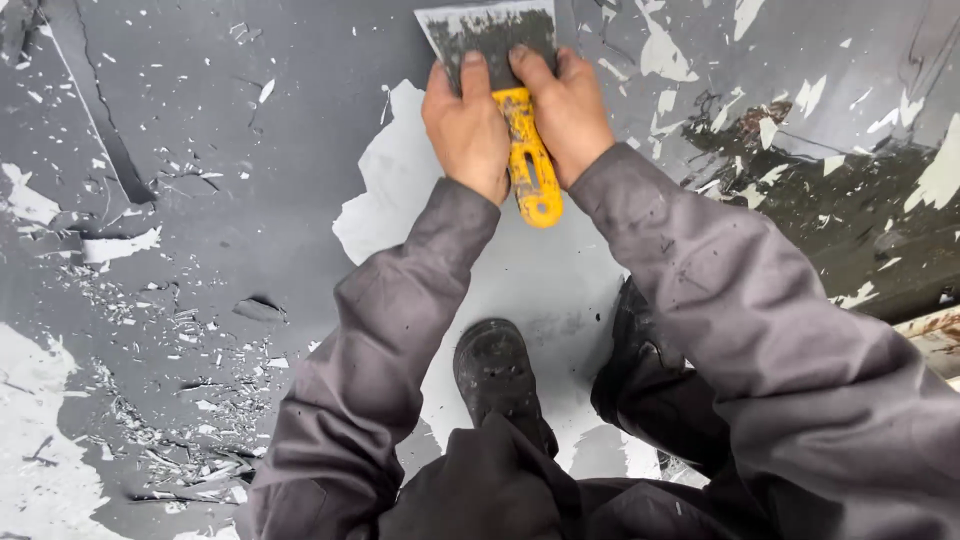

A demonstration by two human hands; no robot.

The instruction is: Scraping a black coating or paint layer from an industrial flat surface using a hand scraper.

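Together, the left hand (pixel 466 128) and right hand (pixel 567 110) press down on a wide steel scraper with a yellow plastic handle (pixel 508 100), fingers closed on the top of the handle and thumbs on the dirty blade. Its blade lies flat on the grey-painted floor (pixel 260 180), at the far edge of a bare white scraped patch (pixel 520 270), with paint flakes (pixel 190 400) scattered left of a black boot (pixel 495 375).

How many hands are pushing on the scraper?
2. The left hand grips the left side of the scraper, the right hand the right side. Both press where its yellow handle meets the blade. No other hands show.
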